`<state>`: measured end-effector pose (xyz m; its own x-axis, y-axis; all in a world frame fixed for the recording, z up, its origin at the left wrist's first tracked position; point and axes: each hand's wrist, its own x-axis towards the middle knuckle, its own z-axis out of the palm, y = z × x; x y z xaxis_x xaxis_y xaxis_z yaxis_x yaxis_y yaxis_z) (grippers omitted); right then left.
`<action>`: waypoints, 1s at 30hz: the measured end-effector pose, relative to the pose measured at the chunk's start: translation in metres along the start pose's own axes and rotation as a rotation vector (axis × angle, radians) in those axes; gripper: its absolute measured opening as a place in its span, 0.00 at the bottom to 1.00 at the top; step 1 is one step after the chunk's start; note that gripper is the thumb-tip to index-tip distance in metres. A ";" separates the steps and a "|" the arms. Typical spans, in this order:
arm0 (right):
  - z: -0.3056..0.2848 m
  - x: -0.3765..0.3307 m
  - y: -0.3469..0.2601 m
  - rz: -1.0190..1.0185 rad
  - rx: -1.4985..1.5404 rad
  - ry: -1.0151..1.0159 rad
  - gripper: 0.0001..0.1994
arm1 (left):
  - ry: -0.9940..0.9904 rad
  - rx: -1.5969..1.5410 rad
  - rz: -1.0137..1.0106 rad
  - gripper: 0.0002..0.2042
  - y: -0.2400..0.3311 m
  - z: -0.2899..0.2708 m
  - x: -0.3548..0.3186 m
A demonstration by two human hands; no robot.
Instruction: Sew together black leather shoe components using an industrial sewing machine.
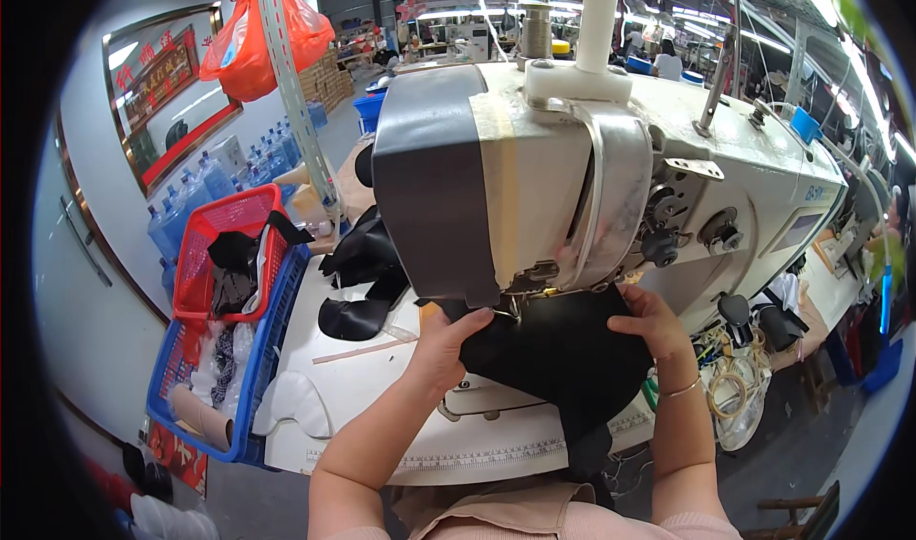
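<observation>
A piece of black fabric (pixel 534 354) lies under the needle (pixel 516 306) of a white and grey industrial sewing machine (pixel 563 177), and its lower end hangs over the table's front edge. My left hand (pixel 447 347) grips its left edge close to the needle, thumb stretched along the top. With thumb above and fingers at the far edge, my right hand (pixel 652 322) pinches the right side of the fabric. The fabric hides some fingertips of both hands. Beyond my left hand, curved black pieces (pixel 358 319) rest on the white table (pixel 382 430).
Left of the table, a red basket (pixel 196 263) sits on a blue crate (pixel 258 397) holding scraps and a cardboard tube. A white curved piece (pixel 294 406) lies at the table's left. Tape rolls (pixel 728 394) are at the right. A red bag (pixel 262 44) hangs from a post.
</observation>
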<state>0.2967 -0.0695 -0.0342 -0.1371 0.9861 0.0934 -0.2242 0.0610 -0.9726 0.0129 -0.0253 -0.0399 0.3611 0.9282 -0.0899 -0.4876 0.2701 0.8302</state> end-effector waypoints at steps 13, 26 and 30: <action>0.017 0.006 -0.024 -0.254 -0.989 0.522 0.14 | 0.040 -0.104 0.150 0.15 -0.008 0.010 -0.001; 0.103 -0.049 0.162 0.115 0.910 0.211 0.27 | 0.043 -0.103 -0.066 0.11 -0.002 0.019 -0.018; 0.100 -0.060 0.135 0.138 1.127 0.296 0.27 | -0.003 -0.041 -0.038 0.12 -0.002 -0.003 -0.011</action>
<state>0.1782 -0.1357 -0.1499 -0.0303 0.9802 -0.1959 -0.9730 -0.0738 -0.2187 0.0075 -0.0348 -0.0424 0.3820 0.9165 -0.1190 -0.5059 0.3152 0.8029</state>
